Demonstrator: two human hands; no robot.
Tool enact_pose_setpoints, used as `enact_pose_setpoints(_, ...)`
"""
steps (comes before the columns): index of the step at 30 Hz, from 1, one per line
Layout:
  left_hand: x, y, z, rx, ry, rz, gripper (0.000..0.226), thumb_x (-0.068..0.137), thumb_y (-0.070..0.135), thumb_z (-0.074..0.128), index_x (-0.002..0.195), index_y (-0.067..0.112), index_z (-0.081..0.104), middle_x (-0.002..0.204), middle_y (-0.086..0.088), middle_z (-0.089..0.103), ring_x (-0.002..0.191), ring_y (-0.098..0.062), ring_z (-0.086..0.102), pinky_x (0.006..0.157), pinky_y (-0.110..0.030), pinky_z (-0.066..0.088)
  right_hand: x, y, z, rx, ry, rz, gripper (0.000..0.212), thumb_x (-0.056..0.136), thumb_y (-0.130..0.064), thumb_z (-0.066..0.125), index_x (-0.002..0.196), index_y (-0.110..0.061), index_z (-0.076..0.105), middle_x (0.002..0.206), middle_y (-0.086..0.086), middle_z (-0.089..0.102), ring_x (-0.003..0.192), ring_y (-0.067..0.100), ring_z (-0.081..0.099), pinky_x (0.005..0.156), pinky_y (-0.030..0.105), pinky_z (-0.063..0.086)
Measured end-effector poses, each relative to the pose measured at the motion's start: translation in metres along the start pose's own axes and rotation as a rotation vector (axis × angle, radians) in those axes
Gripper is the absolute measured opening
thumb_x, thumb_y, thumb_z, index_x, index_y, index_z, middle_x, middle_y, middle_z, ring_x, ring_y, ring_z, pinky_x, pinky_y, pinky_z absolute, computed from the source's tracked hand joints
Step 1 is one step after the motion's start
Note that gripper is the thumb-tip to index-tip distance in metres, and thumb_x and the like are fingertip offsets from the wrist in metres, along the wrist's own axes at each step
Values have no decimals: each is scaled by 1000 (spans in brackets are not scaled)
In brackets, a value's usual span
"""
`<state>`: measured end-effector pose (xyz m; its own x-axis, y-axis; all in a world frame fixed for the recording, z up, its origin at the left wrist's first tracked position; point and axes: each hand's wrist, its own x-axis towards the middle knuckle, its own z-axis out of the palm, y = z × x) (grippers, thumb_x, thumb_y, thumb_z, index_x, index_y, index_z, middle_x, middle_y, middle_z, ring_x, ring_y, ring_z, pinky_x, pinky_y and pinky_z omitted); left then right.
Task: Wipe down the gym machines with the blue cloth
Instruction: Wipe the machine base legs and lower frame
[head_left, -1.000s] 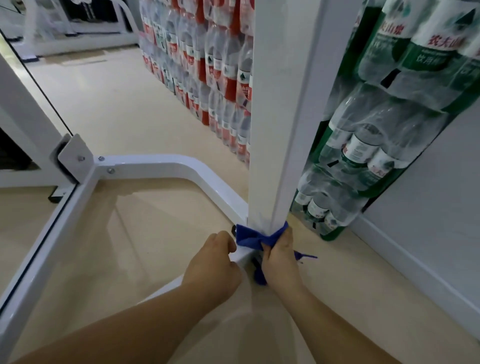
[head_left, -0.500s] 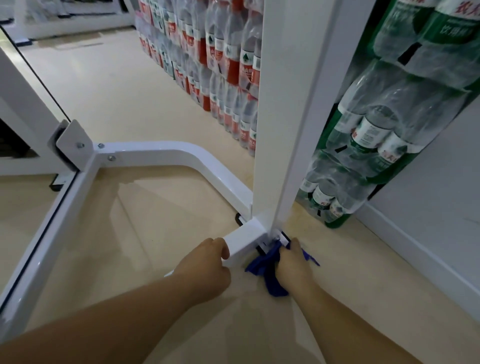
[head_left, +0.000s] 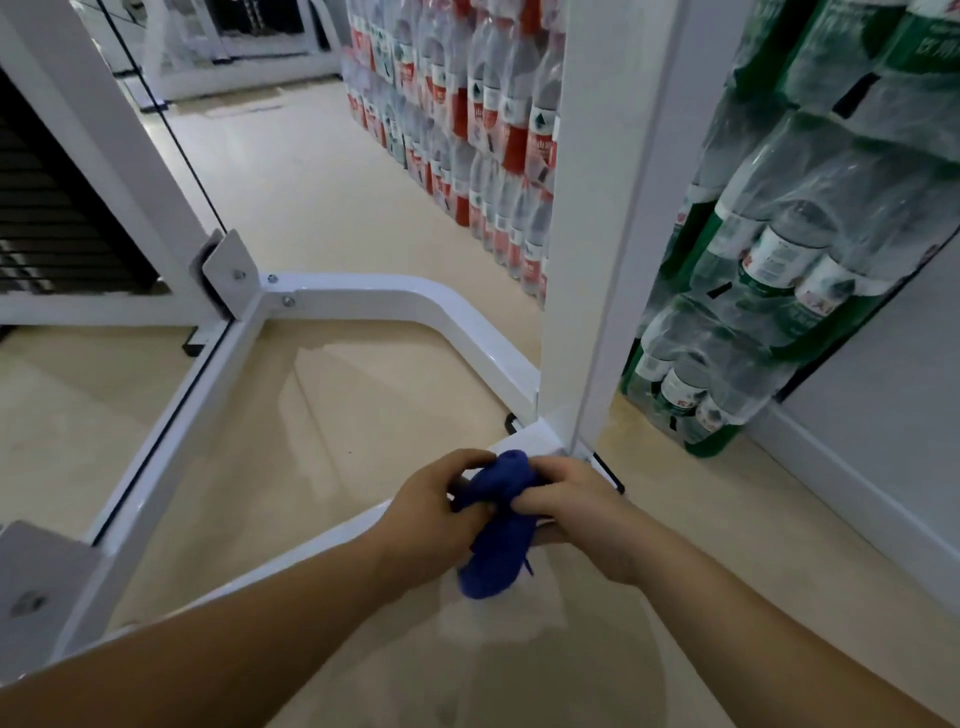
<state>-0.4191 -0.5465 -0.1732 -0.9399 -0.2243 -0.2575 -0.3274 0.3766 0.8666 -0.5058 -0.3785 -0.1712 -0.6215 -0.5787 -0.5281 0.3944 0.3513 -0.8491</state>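
1. Soft dark blue cloth (head_left: 501, 525): fabric, crumpled into a lumpy roll, with a short loose thread at the lower right. Held between both hands, just in front of the post's foot and over the near floor rail.
2. Left hand (head_left: 434, 514): fingers curled round the cloth's left side, gripping it.
3. Right hand (head_left: 576, 512): fingers curled, pinching the cloth's right side.
4. White square-section metal post (head_left: 608, 208): smooth painted finish, upright, with a black-edged foot at floor level.
5. White tubular base frame (head_left: 415, 306): glossy paint, rounded bend, joined to the post's foot. A straight rail passes under the forearms.
6. Pale grey flat bracket plate (head_left: 228, 267): angular, bolted at the frame's far corner.
7. Thin black cable (head_left: 171, 119): taut, slanting down to the bracket.
8. Black slatted weight stack (head_left: 52, 208): left edge, behind a white sloping beam.
9. Shrink-wrapped packs of clear plastic bottles with red labels (head_left: 493, 130): stacked behind the post.
10. Shrink-wrapped bottle packs with green labels (head_left: 805, 234): right of the post, against a pale wall.
11. Beige floor (head_left: 337, 182): smooth, faintly reflective.
12. Against half a second earlier: cloth lifted off the floor beside the post's foot and gathered up; left hand off the rail end and onto the cloth. One second earlier: cloth wrapped round the post's base.
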Motion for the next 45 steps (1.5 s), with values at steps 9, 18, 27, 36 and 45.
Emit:
enact_pose_setpoints(9,35,23,-33,337,311,322,43,91,23,57,132,36,57,111,12,58,95,-9,59,86,-27,48,6,12,-16,-127,504,87,19,100,-14,52,99,-20,71,95,13,74,83,26,70,80,46,61)
enact_pose_setpoints(18,74,-44,36,899,-158,134,67,103,60,7,160,27,20,166,-6,24,147,-31,31,119,-51,26,-4,25,-17,-207,552,120,20,103,-20,53,92,-19,71,89,9,75,87,27,72,85,46,60)
enact_pose_setpoints(27,112,-49,74,1068,-82,339,63,106,41,41,156,28,5,166,-9,14,135,-35,38,99,-52,41,12,41,-9,-354,585,80,22,100,-17,55,91,-7,71,84,14,74,86,38,69,81,53,57)
enact_pose_setpoints(36,14,-121,-15,1093,-64,363,64,107,44,34,159,34,-2,171,-4,9,154,-35,21,119,-50,31,29,44,25,-622,542,-182,32,102,-21,56,133,-22,64,129,-8,65,117,6,58,102,31,51)
enact_pose_setpoints(45,60,-77,5,992,-149,275,60,108,50,24,162,36,-1,172,5,1,155,-25,15,117,-45,34,26,42,21,-696,511,-165,29,101,-23,57,129,-25,65,122,-8,69,108,8,64,94,29,53)
